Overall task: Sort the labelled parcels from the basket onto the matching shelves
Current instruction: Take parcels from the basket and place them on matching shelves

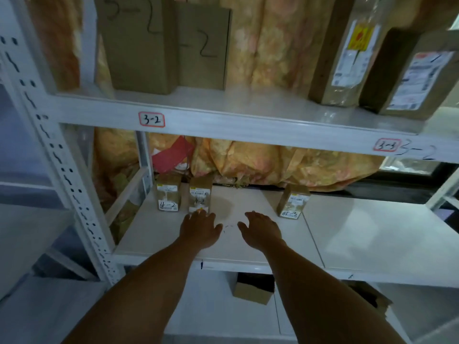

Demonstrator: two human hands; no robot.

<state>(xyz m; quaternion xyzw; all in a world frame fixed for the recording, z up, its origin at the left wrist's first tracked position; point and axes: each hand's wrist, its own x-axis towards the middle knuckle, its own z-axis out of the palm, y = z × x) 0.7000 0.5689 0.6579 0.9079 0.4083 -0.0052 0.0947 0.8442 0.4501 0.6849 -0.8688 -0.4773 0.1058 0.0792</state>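
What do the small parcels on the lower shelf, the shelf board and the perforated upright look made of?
The small parcels look like matte brown cardboard with white paper labels. The shelf board is a smooth pale panel with soft sheen, perhaps laminated board or painted metal; unclear which. The perforated upright is probably white-painted metal, judging by its punched slots.
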